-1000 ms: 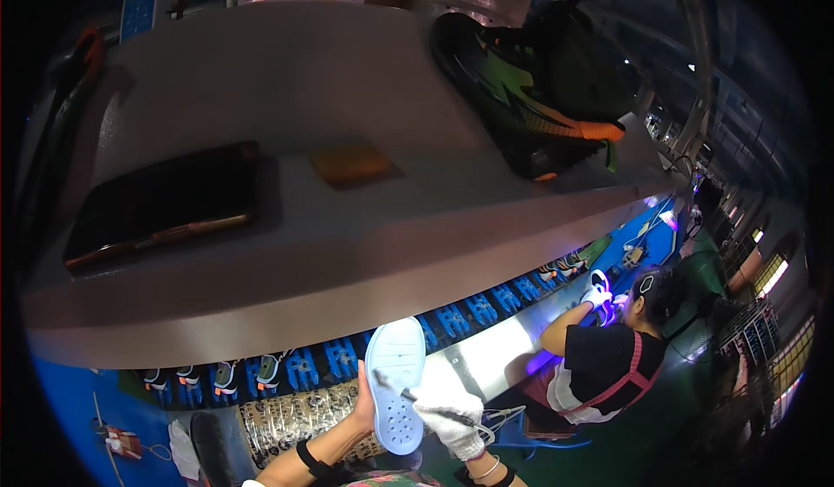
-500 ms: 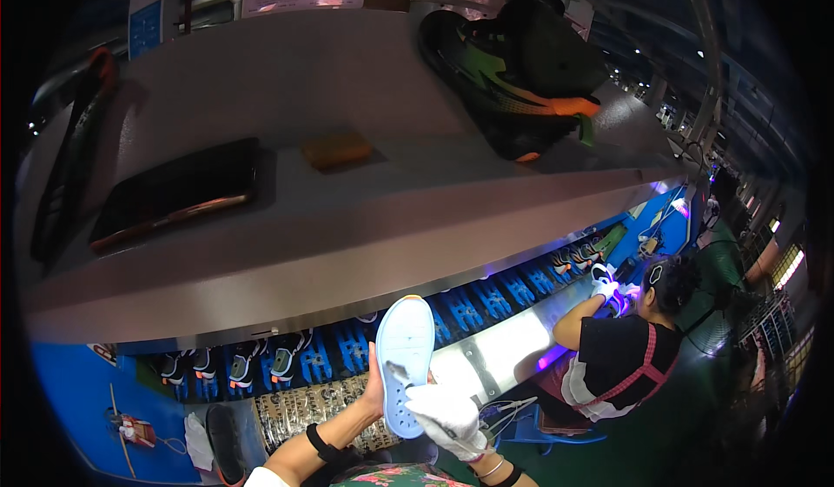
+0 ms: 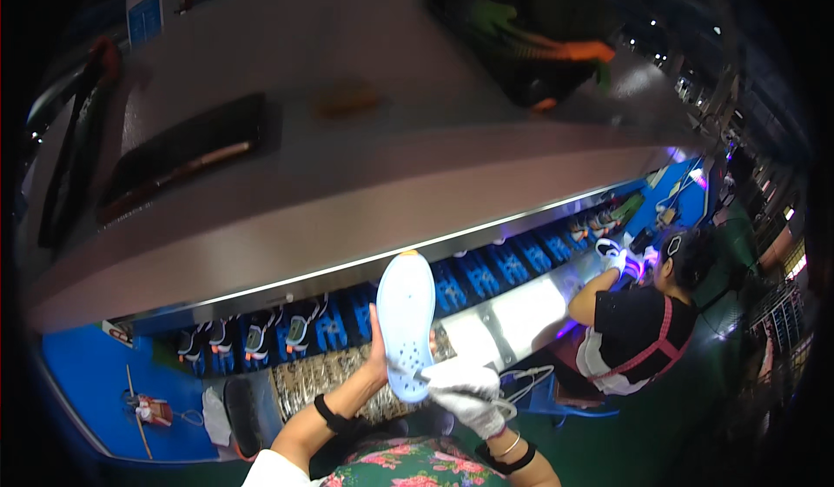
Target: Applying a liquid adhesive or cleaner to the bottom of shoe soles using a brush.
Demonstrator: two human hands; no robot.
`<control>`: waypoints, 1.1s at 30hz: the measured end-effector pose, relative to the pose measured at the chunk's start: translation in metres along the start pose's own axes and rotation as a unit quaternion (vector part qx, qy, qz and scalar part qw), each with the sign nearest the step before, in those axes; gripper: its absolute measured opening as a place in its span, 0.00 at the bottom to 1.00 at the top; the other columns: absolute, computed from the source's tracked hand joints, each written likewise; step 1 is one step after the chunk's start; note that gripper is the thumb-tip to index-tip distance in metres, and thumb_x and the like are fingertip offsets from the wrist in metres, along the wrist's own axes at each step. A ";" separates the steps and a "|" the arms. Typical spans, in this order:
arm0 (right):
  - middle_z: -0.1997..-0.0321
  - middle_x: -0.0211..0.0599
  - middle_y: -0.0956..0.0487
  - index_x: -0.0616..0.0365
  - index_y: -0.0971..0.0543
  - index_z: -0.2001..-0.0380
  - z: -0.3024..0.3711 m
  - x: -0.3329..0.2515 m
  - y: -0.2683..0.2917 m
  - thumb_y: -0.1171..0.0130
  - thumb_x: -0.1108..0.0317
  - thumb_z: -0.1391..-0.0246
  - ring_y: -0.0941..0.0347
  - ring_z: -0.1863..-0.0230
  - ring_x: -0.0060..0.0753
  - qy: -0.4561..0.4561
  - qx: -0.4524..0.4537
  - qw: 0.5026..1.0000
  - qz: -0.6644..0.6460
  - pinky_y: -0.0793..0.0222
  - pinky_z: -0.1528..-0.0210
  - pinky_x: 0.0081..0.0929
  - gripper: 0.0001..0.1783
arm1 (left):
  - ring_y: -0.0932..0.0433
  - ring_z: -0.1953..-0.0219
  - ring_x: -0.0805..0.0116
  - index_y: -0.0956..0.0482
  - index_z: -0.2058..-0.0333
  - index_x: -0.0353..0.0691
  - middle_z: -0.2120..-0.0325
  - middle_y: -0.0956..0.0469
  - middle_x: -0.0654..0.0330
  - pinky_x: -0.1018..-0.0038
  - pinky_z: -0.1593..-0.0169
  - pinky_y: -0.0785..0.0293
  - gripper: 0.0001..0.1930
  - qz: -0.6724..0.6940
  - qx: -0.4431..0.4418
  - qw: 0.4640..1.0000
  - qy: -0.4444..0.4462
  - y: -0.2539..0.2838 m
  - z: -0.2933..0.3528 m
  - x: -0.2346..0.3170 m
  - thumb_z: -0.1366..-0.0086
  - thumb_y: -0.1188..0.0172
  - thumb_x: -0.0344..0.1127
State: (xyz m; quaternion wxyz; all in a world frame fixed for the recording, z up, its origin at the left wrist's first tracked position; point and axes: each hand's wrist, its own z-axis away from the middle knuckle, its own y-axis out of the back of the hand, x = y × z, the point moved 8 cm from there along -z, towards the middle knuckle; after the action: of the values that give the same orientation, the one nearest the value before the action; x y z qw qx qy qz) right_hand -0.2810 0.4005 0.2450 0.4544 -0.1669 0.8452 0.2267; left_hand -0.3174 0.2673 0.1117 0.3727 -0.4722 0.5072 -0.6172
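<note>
My bare left hand (image 3: 377, 357) is closed round the left edge of a pale blue shoe sole (image 3: 406, 300), which stands almost upright in front of me. The sole has a cluster of small holes low on its face and an orange spot at its top end. In a white glove, my right hand (image 3: 465, 393) has its fingers drawn together at the sole's lower right side. A small dark tip shows where the gloved fingers meet the sole; what they pinch, if anything, is too blurred to name.
Beyond my hands runs a conveyor of blue racks (image 3: 332, 329) carrying several shoes (image 3: 300, 331). A grey shelf (image 3: 304, 218) above it holds a dark phone (image 3: 187, 152) and a black-green shoe (image 3: 521, 44). A co-worker (image 3: 638, 331) sits at the right. A dark sole (image 3: 241, 413) lies at lower left.
The sole has risen and turned more upright, with its face toward me. My right hand stays at its lower end. The whole view has shifted slightly.
</note>
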 end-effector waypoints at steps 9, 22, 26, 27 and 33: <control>0.64 0.42 0.14 0.59 0.14 0.69 -0.007 -0.027 -0.015 0.31 0.80 0.55 0.16 0.64 0.43 0.137 -0.027 0.984 0.112 0.21 0.59 0.33 0.08 | 0.18 0.65 0.52 0.29 0.43 0.35 0.61 0.21 0.47 0.56 0.61 0.19 0.61 -0.022 -0.039 0.999 -0.017 -0.019 -0.014 0.022 0.49 0.69 0.91; 0.61 0.39 0.14 0.56 0.14 0.67 0.022 -0.004 -0.008 0.30 0.79 0.55 0.17 0.62 0.36 0.031 -0.038 0.998 -0.042 0.21 0.58 0.32 0.10 | 0.18 0.66 0.56 0.30 0.43 0.36 0.62 0.22 0.47 0.61 0.61 0.19 0.61 -0.070 -0.070 0.994 -0.034 -0.021 -0.008 0.013 0.48 0.76 0.91; 0.60 0.41 0.14 0.58 0.15 0.65 0.022 -0.013 0.005 0.30 0.78 0.55 0.17 0.62 0.38 0.137 0.003 0.987 0.085 0.21 0.59 0.32 0.11 | 0.18 0.66 0.55 0.31 0.40 0.37 0.61 0.21 0.47 0.61 0.61 0.19 0.62 -0.114 -0.073 0.991 0.013 -0.029 -0.010 0.005 0.48 0.76 0.91; 0.60 0.42 0.14 0.59 0.15 0.65 0.024 -0.018 -0.001 0.30 0.78 0.55 0.17 0.61 0.40 0.149 -0.032 0.984 0.098 0.21 0.58 0.32 0.11 | 0.18 0.66 0.54 0.33 0.38 0.37 0.61 0.21 0.46 0.60 0.61 0.18 0.62 -0.136 -0.067 0.988 0.039 -0.029 -0.011 0.005 0.49 0.75 0.91; 0.61 0.40 0.14 0.55 0.13 0.69 0.025 0.004 0.001 0.30 0.78 0.57 0.16 0.60 0.39 0.034 -0.122 0.989 -0.076 0.21 0.58 0.32 0.10 | 0.17 0.62 0.50 0.35 0.34 0.42 0.56 0.21 0.43 0.56 0.60 0.17 0.59 -0.142 -0.072 0.976 0.148 -0.019 -0.019 -0.011 0.47 0.70 0.89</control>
State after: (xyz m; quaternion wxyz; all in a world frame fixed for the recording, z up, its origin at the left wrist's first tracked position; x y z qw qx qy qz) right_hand -0.2660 0.4145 0.2295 0.4174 -0.2922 0.8112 0.2870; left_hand -0.3322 0.2866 0.1272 0.1667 -0.4685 0.5276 -0.6887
